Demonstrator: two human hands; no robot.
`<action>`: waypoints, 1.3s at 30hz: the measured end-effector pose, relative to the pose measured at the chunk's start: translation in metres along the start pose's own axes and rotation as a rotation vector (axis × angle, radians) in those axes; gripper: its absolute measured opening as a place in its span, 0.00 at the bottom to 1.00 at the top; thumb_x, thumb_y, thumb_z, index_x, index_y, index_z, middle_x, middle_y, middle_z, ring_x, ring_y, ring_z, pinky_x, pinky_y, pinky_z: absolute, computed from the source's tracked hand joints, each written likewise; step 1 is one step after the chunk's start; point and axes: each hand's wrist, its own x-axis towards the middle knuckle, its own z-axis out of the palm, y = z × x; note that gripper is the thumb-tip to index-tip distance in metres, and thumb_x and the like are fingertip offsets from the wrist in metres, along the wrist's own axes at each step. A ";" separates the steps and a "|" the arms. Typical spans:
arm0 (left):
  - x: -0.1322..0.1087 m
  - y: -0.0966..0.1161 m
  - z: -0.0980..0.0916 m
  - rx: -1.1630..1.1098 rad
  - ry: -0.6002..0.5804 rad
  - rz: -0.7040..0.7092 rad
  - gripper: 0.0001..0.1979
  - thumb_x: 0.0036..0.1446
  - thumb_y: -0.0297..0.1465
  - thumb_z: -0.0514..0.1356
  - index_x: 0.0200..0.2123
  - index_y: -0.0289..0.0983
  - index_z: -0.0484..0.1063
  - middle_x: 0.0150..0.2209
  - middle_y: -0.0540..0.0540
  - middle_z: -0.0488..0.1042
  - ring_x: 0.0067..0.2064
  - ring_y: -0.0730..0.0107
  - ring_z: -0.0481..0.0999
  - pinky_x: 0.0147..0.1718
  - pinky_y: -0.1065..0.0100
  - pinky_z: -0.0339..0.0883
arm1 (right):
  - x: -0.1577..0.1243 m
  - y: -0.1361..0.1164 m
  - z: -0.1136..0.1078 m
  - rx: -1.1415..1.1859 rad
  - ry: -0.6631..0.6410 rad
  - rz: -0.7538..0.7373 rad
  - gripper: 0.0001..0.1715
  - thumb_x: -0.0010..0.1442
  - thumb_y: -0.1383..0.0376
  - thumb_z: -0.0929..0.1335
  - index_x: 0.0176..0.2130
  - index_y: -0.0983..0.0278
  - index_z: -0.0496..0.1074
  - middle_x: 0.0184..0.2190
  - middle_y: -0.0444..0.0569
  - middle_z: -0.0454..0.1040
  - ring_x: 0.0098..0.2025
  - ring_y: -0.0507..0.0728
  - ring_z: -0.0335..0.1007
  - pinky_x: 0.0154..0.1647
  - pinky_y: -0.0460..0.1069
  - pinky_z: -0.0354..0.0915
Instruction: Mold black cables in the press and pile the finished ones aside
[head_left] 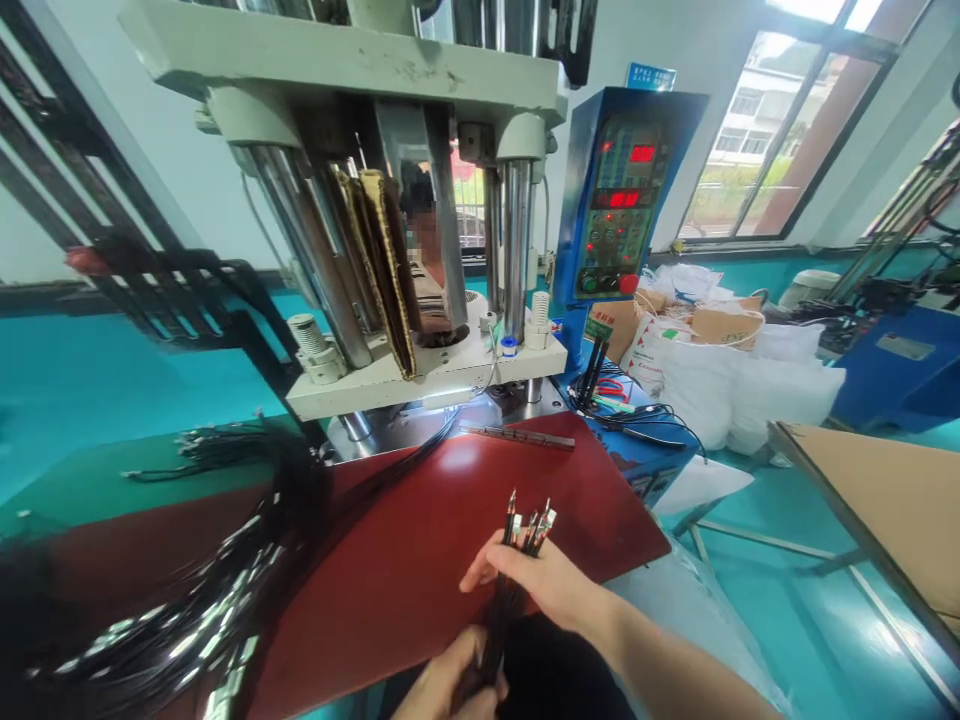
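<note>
A bundle of black cables stands upright in front of my body, held in both hands. My right hand is closed around its upper part. Above that fist stick out several cable ends with white connectors and bare reddish wires. Lower down, my left hand grips the same bundle, partly cut off by the bottom edge. Beneath is a red tabletop. At the left lies a large pile of black cables, somewhat blurred.
A press machine stands behind the tabletop, with cables running into its base. A metal bar lies near it. To the right are a blue control box, tools on a blue stand, white sacks and a brown-topped table.
</note>
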 end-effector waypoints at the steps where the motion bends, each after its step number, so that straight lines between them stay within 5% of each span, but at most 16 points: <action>1: 0.005 0.006 0.003 -0.068 0.068 0.014 0.25 0.47 0.51 0.55 0.38 0.36 0.64 0.31 0.47 0.68 0.24 0.77 0.66 0.27 0.72 0.62 | 0.002 0.003 0.004 -0.048 -0.027 0.027 0.19 0.56 0.54 0.64 0.33 0.68 0.74 0.30 0.50 0.74 0.28 0.53 0.69 0.32 0.49 0.66; 3: 0.017 0.021 0.011 -0.140 0.288 0.055 0.25 0.48 0.48 0.55 0.42 0.35 0.60 0.28 0.49 0.67 0.21 0.78 0.65 0.23 0.73 0.62 | 0.006 0.005 0.007 -0.027 -0.077 0.083 0.21 0.55 0.54 0.66 0.44 0.64 0.71 0.37 0.50 0.73 0.24 0.51 0.68 0.25 0.48 0.66; 5: 0.029 0.036 0.016 -0.146 0.396 0.071 0.21 0.50 0.45 0.55 0.41 0.36 0.59 0.21 0.54 0.63 0.17 0.81 0.60 0.16 0.76 0.56 | 0.009 -0.002 0.001 0.085 -0.055 0.034 0.25 0.53 0.57 0.68 0.50 0.60 0.65 0.45 0.51 0.70 0.31 0.54 0.71 0.32 0.51 0.68; 8: 0.040 0.046 0.021 -0.137 0.344 0.075 0.15 0.53 0.43 0.52 0.34 0.36 0.59 0.18 0.56 0.62 0.13 0.84 0.54 0.11 0.79 0.46 | 0.015 -0.032 -0.018 0.162 0.054 -0.227 0.29 0.55 0.60 0.68 0.55 0.58 0.59 0.53 0.52 0.64 0.52 0.58 0.61 0.53 0.56 0.57; 10: 0.045 0.046 0.021 -0.134 0.295 0.053 0.15 0.53 0.43 0.53 0.30 0.36 0.58 0.20 0.54 0.65 0.12 0.85 0.54 0.10 0.79 0.45 | 0.019 -0.055 -0.030 0.009 0.031 -0.308 0.26 0.58 0.60 0.66 0.55 0.57 0.60 0.55 0.50 0.62 0.57 0.58 0.55 0.57 0.57 0.51; 15: 0.055 0.041 0.014 -0.118 0.284 0.001 0.15 0.52 0.43 0.53 0.28 0.36 0.59 0.14 0.57 0.60 0.12 0.84 0.55 0.11 0.80 0.49 | 0.032 -0.077 -0.045 -0.511 -0.206 -0.099 0.22 0.62 0.57 0.60 0.49 0.66 0.68 0.48 0.54 0.70 0.49 0.58 0.65 0.52 0.57 0.57; 24: 0.049 0.041 0.021 -0.023 0.203 -0.005 0.14 0.57 0.43 0.46 0.36 0.38 0.53 0.16 0.57 0.64 0.11 0.82 0.58 0.09 0.80 0.51 | 0.053 -0.053 -0.053 -0.413 -0.254 0.005 0.26 0.61 0.54 0.60 0.49 0.70 0.66 0.47 0.58 0.70 0.48 0.58 0.66 0.52 0.57 0.57; 30: 0.058 0.046 0.008 -0.319 0.240 0.022 0.13 0.55 0.40 0.51 0.37 0.36 0.56 0.33 0.46 0.71 0.22 0.76 0.70 0.13 0.77 0.60 | 0.051 -0.051 -0.052 -0.207 -0.227 0.140 0.27 0.62 0.52 0.58 0.51 0.67 0.64 0.45 0.58 0.71 0.46 0.60 0.68 0.47 0.57 0.61; 34: 0.068 0.048 0.006 -0.443 0.095 -0.072 0.12 0.51 0.36 0.56 0.32 0.34 0.58 0.27 0.46 0.72 0.20 0.78 0.69 0.16 0.76 0.62 | 0.053 -0.055 -0.046 -0.368 -0.232 0.046 0.26 0.61 0.54 0.60 0.54 0.65 0.62 0.51 0.56 0.66 0.50 0.58 0.64 0.52 0.55 0.58; 39: 0.077 0.051 0.015 -0.476 0.227 -0.009 0.13 0.49 0.35 0.58 0.33 0.32 0.61 0.25 0.46 0.71 0.22 0.77 0.69 0.18 0.75 0.63 | 0.054 -0.069 -0.036 -0.689 -0.349 0.072 0.25 0.60 0.58 0.61 0.55 0.64 0.62 0.54 0.52 0.64 0.53 0.57 0.60 0.50 0.51 0.60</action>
